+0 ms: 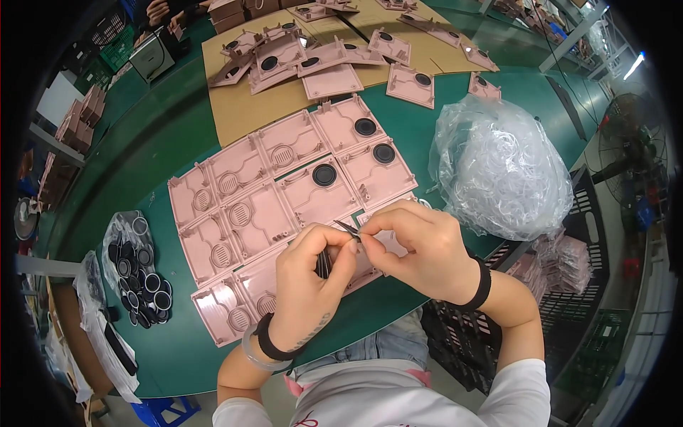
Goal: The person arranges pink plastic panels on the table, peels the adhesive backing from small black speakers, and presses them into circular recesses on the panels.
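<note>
My left hand [306, 274] and my right hand [423, 245] meet over the near rows of pink plastic panels [320, 199]. Both are closed in a pinch, fingertips almost touching. Between them is a thin, dark, pointed piece [346, 227]; its exact kind is too small to tell. Something dark and striped shows under my left fingers, mostly hidden. The panels lie side by side with round slotted grilles. Black round discs with rims, which look like small speakers [324, 175], sit on several panels at the far right of the block. My forearms cover part of the nearest row.
A clear plastic bag of white rings [505, 171] stands at the right. On the left, a bag and a loose pile of black rimmed discs [146, 288] lie on the green table [163, 363]. Further pink panels with discs rest on cardboard [231, 117] at the far side.
</note>
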### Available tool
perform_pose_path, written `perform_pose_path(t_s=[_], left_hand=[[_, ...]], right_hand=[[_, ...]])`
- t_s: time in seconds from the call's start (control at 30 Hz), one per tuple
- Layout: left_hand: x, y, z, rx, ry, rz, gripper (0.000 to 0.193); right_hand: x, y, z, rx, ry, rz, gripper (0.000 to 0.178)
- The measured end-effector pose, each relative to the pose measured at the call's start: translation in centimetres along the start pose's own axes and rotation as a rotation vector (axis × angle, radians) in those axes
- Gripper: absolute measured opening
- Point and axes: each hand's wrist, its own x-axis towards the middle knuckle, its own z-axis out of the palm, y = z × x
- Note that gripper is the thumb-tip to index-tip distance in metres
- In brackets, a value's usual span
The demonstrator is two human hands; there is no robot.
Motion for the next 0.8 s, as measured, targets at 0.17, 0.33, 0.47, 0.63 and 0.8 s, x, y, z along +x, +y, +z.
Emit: perform_pose_path(t_s=[0.17, 0.33, 0.47, 0.63, 0.8], left_hand=[[0.0, -0.1, 0.2, 0.043, 0.031, 0.016, 0.006], [-0.1, -0.2, 0.5, 0.118, 0.064, 0.106, 0.008], [-0.1, -0.1, 0.3, 0.103, 0.066, 0.084, 0.009], [-0.2, -0.8, 0.4, -0.096, 0.031, -0.069, 0.009], [-0.1, -0.4, -0.3, -0.212, -0.070, -0.220, 0.007]], right_hand=[[0.1, 0.0, 0.5, -0.009, 0.008, 0.005, 0.019], [-0.5, -0.2, 1.0, -0.160, 0.049, -0.112, 0.021], [-0.1, -0.6, 0.1, -0.022, -0.086, 0.050, 0.019], [1.2, 2.1, -0.8, 0.753, 0.006, 0.692, 0.020], [1.1, 1.2, -0.5, 1.349, -0.036, 0.600, 0.021]])
